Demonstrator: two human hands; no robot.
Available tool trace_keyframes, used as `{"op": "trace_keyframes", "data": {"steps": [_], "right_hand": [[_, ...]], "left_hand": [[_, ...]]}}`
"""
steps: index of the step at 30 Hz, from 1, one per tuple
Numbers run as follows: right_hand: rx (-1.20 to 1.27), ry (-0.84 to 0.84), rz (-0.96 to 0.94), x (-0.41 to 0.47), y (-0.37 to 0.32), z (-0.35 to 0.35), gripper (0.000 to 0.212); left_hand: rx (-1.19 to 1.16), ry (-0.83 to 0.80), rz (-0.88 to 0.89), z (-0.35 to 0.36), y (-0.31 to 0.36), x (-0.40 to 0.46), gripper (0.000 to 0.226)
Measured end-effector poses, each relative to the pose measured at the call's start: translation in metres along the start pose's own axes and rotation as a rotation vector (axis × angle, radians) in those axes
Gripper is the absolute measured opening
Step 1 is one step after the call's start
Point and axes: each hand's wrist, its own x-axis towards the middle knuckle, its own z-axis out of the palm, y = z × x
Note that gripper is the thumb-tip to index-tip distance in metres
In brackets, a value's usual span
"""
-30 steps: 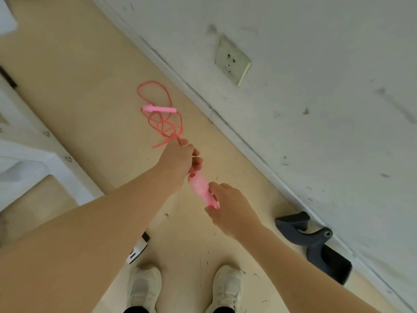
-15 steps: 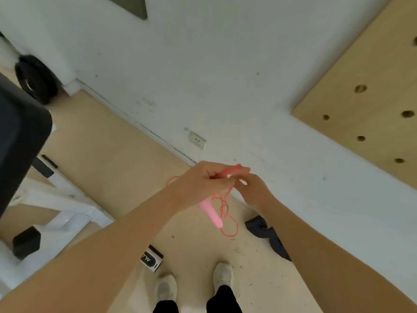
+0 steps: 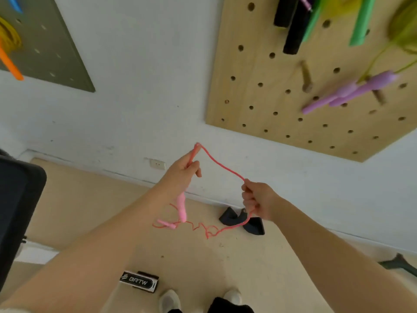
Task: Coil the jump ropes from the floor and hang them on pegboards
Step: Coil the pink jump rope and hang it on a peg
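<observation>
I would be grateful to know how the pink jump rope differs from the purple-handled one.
The pink jump rope is uncoiled, stretched between the left hand and right hand; the purple-handled rope hangs on the wooden pegboard. Its cord is yellow-green, not pink. Both have two handles.

The jump rope (image 3: 222, 167) is salmon-pink, its 2 handles (image 3: 181, 205) a paler bubblegum pink. The wooden pegboard (image 3: 266, 96) is light tan, dotted with dark holes; on it hang lilac handles (image 3: 352, 91), green handles (image 3: 361, 21), black handles (image 3: 293, 23) and a yellow-green cord (image 3: 404, 35). The other pegboard (image 3: 56, 53) is olive-grey, carrying an orange handle (image 3: 10, 64) and a yellow coil (image 3: 9, 37). White wall (image 3: 146, 64), beige floor (image 3: 90, 199), white shoes (image 3: 169, 301).
</observation>
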Motion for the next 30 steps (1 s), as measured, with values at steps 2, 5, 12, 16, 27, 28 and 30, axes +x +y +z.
{"op": "trace_keyframes", "data": {"steps": [2,5,12,16,27,28,30], "right_hand": [[0.332,-0.139,0.024,-0.021,-0.011,-0.004,0.036],[0.669,-0.301,-0.002,-0.052,-0.029,-0.009,0.029],[0.608,-0.241,-0.128,-0.110,-0.024,-0.067,0.021],[0.206,-0.041,-0.325,-0.137,0.001,-0.130,0.024],[-0.770,0.285,-0.502,-0.158,0.058,-0.237,0.064],[-0.711,0.197,-0.549,-0.162,0.062,-0.231,0.073],[-0.616,0.084,-0.669,-0.169,0.068,-0.221,0.081]], "left_hand": [[0.055,-0.138,-0.017,0.025,0.006,-0.017,0.036],[0.050,-0.421,-0.032,0.061,0.033,-0.050,0.032],[0.206,-0.372,-0.045,0.128,0.058,-0.089,0.031],[-0.044,-0.137,0.006,0.173,0.080,-0.107,0.025],[-0.021,-0.141,0.070,0.232,0.122,-0.167,0.016],[-0.051,-0.172,0.089,0.237,0.128,-0.175,0.018],[-0.069,-0.226,0.094,0.245,0.137,-0.186,0.021]]}}
